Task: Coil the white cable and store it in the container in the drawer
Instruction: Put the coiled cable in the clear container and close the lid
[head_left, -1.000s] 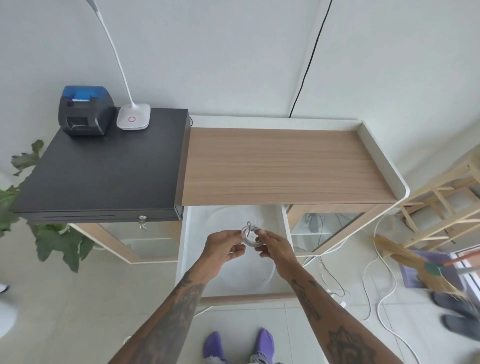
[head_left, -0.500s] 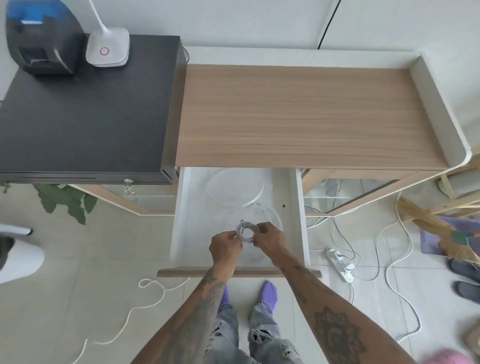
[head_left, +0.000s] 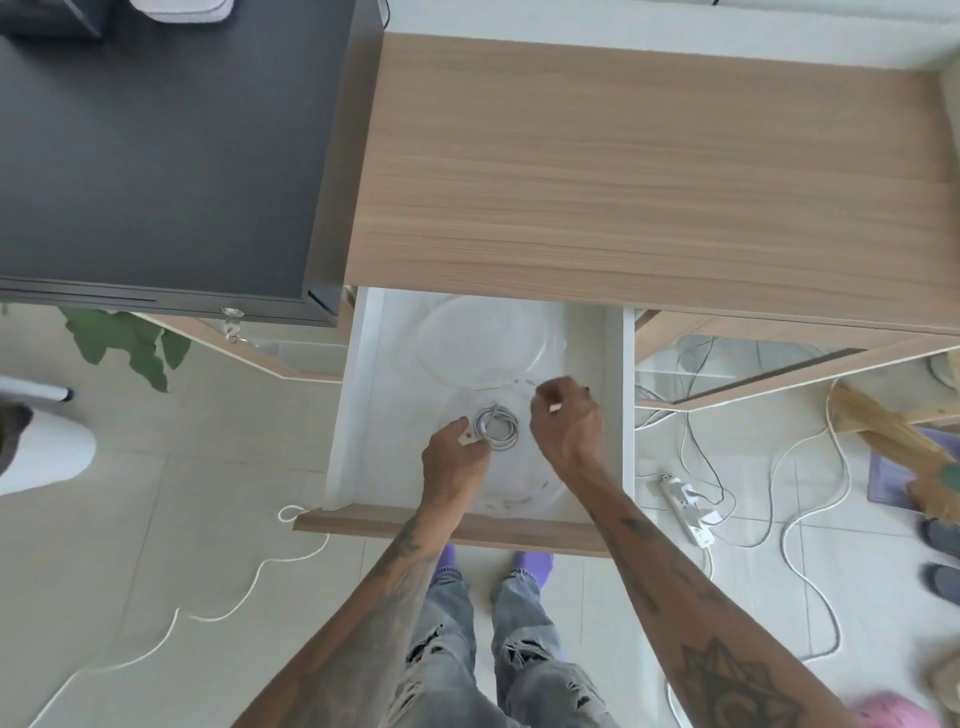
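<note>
The white cable (head_left: 497, 427) is wound into a small coil and lies inside a clear round container (head_left: 522, 501) on the floor of the open white drawer (head_left: 347, 415). My left hand (head_left: 453, 460) is at the coil's left edge, with thumb and finger pinched on its white plug end. My right hand (head_left: 567, 422) hovers just right of the coil with loosely curled fingers, not touching it and holding nothing. A second clear round piece (head_left: 480, 338), like a lid, lies at the back of the drawer.
The drawer's wooden front (head_left: 363, 521) juts out above my feet. The wooden desk top (head_left: 649, 171) overhangs the drawer's back, and a black cash box (head_left: 156, 156) sits to the left. A power strip (head_left: 687, 503), loose cords and a white rope (head_left: 244, 597) lie on the floor.
Both hands lowered the coil into the clear container. My right hand has let go and drawn off to the right, while my left stays on the cable. The camera leaned closer over the drawer.
</note>
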